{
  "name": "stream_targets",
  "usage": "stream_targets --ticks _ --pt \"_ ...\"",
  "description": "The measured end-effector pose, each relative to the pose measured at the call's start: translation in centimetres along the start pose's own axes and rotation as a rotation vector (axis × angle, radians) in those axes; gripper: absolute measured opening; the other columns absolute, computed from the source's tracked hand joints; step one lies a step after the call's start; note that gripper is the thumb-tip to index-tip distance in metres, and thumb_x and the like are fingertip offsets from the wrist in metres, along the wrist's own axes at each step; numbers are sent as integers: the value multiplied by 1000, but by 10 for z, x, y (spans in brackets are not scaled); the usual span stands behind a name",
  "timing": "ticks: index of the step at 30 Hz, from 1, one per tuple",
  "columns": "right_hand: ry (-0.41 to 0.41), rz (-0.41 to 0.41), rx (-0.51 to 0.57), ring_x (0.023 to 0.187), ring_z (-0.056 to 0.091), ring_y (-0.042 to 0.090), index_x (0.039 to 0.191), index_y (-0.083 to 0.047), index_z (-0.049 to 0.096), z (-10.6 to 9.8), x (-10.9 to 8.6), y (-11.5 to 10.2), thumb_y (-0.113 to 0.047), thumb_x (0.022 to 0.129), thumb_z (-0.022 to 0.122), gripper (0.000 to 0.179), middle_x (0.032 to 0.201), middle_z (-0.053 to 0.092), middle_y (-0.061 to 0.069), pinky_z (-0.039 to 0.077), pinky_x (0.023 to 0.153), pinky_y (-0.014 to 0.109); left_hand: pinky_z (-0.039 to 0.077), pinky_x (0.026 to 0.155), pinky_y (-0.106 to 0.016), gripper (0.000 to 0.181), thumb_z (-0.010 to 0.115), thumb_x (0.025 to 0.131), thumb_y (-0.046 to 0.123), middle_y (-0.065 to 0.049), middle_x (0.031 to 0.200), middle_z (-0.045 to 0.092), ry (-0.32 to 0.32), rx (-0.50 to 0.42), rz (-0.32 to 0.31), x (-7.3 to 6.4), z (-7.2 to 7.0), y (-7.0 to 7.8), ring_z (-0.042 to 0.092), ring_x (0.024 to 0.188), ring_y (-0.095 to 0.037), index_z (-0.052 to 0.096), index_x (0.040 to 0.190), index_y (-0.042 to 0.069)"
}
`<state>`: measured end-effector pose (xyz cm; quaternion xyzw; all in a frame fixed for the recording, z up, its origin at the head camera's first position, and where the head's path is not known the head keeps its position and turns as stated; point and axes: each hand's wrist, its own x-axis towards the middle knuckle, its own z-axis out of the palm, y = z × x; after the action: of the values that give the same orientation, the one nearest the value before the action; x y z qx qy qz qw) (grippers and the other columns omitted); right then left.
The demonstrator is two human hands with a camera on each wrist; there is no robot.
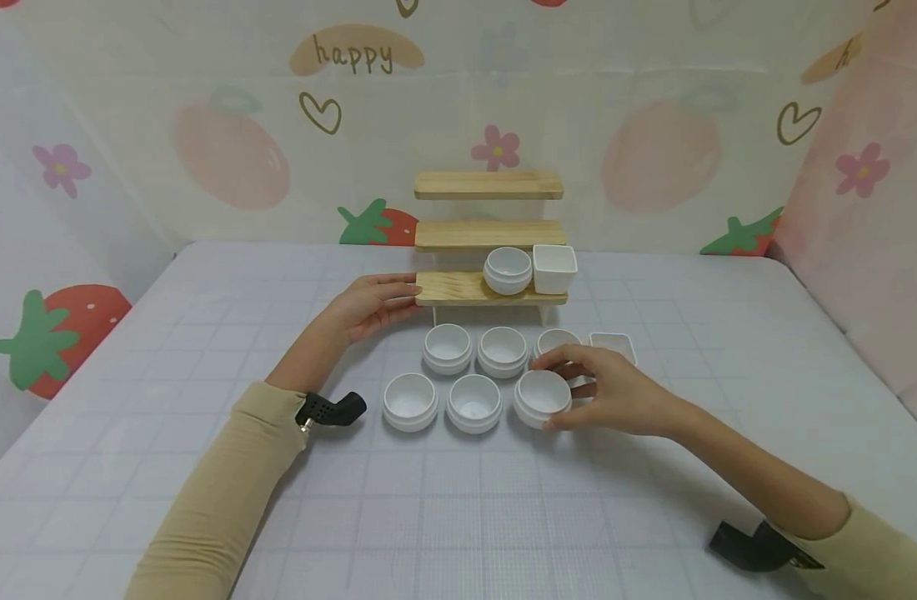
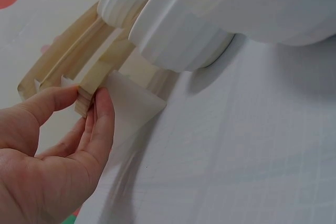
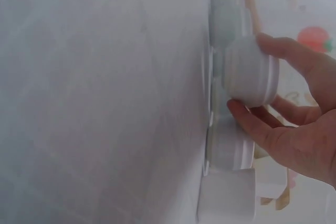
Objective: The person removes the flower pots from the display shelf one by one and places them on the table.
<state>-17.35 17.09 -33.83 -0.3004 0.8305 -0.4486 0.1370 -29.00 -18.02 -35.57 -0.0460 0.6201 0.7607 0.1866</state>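
Note:
My left hand (image 1: pixel 372 307) pinches the left end of the lowest board of a wooden three-step display stand (image 1: pixel 451 287); in the left wrist view, thumb and fingers (image 2: pixel 103 114) grip that board's end. With its thumb and fingers spread round the sides, my right hand (image 1: pixel 616 392) holds a small white round bowl (image 1: pixel 543 398) at the right of the front row. The right wrist view shows this bowl (image 3: pixel 249 72) raised a little off the table. On the lowest board, a white round bowl (image 1: pixel 508 271) stands beside a white square bowl (image 1: pixel 554 269).
Two more round bowls (image 1: pixel 410 402) stand left of the held one. Behind them is a row of round bowls (image 1: pixel 447 349) with a square bowl (image 1: pixel 613 343) at its right end, partly hidden by my right hand. A printed cloth backdrop (image 1: pixel 458 108) rises behind the table (image 1: pixel 458 517).

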Motion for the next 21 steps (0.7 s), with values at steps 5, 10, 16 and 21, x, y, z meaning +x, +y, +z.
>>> stream_targets --ticks 5,10,16,21 --pt "-15 2 -9 116 67 32 131 4 64 1 0 1 -8 80 93 60 132 65 19 65 94 35 63 92 -22 57 53 107 -2 -20 143 49 -9 -22 3 -1 0 0 71 90 -9 33 161 -8" --pt "-17 6 -3 117 67 34 131 4 64 3 0 3 -7 79 93 60 132 64 20 65 94 34 63 94 -22 58 53 107 -2 -20 142 50 -12 -22 1 0 0 0 70 90 -10 32 161 -9" --pt "-7 -1 1 117 67 35 130 5 64 5 0 4 -5 78 94 61 131 64 20 65 94 34 64 90 -22 57 53 107 -2 -18 140 51 -6 -17 2 0 0 -1 70 92 -10 34 160 -8" --pt "-5 -9 2 118 66 36 131 6 64 6 0 5 -3 77 94 62 131 65 21 64 95 34 64 88 -21 56 53 108 -1 -16 139 51 -1 -10 4 1 1 0 69 94 -11 34 160 -7"
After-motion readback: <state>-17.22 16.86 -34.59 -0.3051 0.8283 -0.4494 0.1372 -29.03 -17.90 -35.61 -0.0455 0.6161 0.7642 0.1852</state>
